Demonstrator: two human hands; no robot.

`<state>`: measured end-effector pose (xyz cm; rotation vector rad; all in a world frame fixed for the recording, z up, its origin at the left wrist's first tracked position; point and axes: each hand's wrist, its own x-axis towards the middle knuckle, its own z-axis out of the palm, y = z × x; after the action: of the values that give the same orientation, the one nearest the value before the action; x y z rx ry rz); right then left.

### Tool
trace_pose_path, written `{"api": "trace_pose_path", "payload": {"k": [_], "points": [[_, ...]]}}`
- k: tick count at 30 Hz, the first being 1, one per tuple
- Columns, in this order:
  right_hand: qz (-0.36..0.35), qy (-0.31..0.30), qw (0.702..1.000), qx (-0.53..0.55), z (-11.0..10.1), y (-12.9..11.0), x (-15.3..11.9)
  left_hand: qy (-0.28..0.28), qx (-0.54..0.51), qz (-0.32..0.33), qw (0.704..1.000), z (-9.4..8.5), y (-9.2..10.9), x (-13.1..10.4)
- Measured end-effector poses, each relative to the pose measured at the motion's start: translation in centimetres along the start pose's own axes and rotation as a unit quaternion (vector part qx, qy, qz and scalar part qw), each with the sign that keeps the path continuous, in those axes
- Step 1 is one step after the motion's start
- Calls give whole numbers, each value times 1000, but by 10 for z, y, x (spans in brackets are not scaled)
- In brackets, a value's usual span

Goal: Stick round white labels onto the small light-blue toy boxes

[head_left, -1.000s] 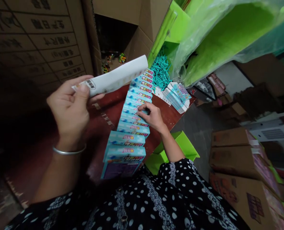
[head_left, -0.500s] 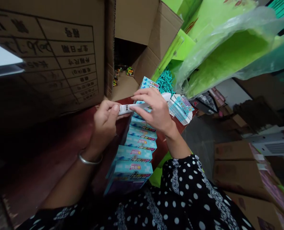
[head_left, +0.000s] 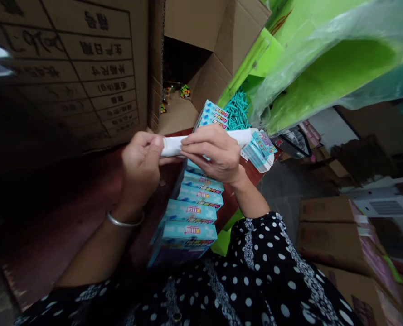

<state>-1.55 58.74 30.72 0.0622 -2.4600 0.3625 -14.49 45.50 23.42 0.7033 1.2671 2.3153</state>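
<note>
A folded white paper strip (head_left: pixel 171 146) stretches between my two hands above a row of light-blue printed boxes (head_left: pixel 190 230). My left hand (head_left: pixel 143 160) pinches its left end between thumb and fingers. Around its middle, the fingers of my right hand (head_left: pixel 212 151) are closed, and the right end sticks out past them. The boxes stand in a line on the dark red table (head_left: pixel 99 181), running from near my body to beyond my hands.
Behind the boxes lie many small teal sticks (head_left: pixel 238 111) and a stack of flat cartons (head_left: pixel 259 151). An open cardboard box (head_left: pixel 179 115) stands ahead, a large carton (head_left: pixel 102 72) at left, a green plastic-lined bag (head_left: pixel 337 77) at right.
The strip has turned, so its printed marks no longer show. My left hand has moved slightly left and up, and the right fingers have closed together around the strip.
</note>
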Motion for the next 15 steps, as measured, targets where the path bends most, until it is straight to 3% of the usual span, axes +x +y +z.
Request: {"api": "trace_pose_path", "payload": {"k": [5, 10, 15], "points": [[181, 161, 968, 70, -17, 19, -33, 116, -31, 79, 990, -3, 6, 13], [330, 107, 926, 151, -8, 50, -72, 139, -18, 108, 984, -3, 5, 19], [369, 64, 914, 157, 11, 56, -93, 117, -24, 93, 989, -2, -3, 19]]}}
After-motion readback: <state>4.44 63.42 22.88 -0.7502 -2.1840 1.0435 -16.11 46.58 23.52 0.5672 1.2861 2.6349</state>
